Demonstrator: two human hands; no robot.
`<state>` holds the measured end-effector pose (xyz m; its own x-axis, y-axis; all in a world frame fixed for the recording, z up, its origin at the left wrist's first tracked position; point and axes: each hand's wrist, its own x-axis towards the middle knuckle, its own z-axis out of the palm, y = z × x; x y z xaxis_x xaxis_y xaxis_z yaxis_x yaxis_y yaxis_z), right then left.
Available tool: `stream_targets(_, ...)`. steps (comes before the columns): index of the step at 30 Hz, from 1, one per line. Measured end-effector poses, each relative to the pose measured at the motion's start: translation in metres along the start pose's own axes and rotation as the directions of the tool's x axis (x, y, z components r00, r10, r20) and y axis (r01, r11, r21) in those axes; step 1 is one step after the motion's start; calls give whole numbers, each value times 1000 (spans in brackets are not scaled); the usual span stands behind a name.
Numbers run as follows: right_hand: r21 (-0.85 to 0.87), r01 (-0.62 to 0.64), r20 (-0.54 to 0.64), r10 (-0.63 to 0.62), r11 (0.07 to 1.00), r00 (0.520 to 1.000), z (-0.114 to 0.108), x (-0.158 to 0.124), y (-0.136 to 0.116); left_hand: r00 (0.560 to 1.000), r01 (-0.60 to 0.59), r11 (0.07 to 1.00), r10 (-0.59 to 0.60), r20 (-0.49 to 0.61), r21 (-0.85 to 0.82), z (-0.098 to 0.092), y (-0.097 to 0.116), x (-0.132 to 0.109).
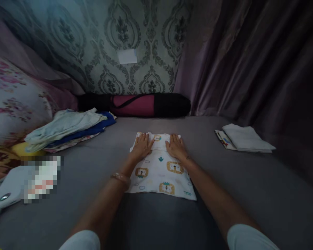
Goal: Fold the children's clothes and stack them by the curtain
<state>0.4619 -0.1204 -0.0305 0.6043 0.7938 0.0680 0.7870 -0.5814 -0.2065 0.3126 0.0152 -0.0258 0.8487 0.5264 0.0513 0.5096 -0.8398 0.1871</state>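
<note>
A white cloth (160,173) printed with orange lion faces and small green shapes lies on the grey sheet, its far end folded over into a band. My left hand (143,146) rests flat on the left part of that band, fingers spread and pointing away from me. On the band's right part lies my right hand (176,146), palm down, with its fingers stretched out. Between the two hands a strip of the folded cloth shows. Neither hand grasps anything. A bracelet circles my left wrist.
Piled clothes (67,126) lie at the left beside a floral pillow (15,104). Folded white cloths (246,138) are at the right. A black and pink bag (135,105) lies along the patterned wall. A pale device (11,184) and a blurred item (43,180) sit at the left.
</note>
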Motion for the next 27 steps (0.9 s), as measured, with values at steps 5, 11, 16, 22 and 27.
stream_targets(5, -1, 264, -130, -262, 965, 956, -13, -5, -20, 980, 195, 971, -198, -6, -140, -13, -8, -54)
stream_targets(11, 27, 346, 131, -346, 938, 929, 5, -5, -34, 973, 209, 932, -227, -27, -296, 5, -18, -114)
stream_targets(16, 16, 321, 214, -317, 947, 924, 0, -1, -34, 967, 139, 922, -204, -150, -361, 14, -23, -117)
stream_targets(22, 27, 313, 95, -314, 949, 945, -15, 8, -70, 928, 104, 931, -217, -303, -351, 11, -22, -125)
stream_targets(27, 38, 382, 136, -383, 923, 914, 9, 11, -95, 902, 287, 918, -355, -245, -273, -9, -22, -136)
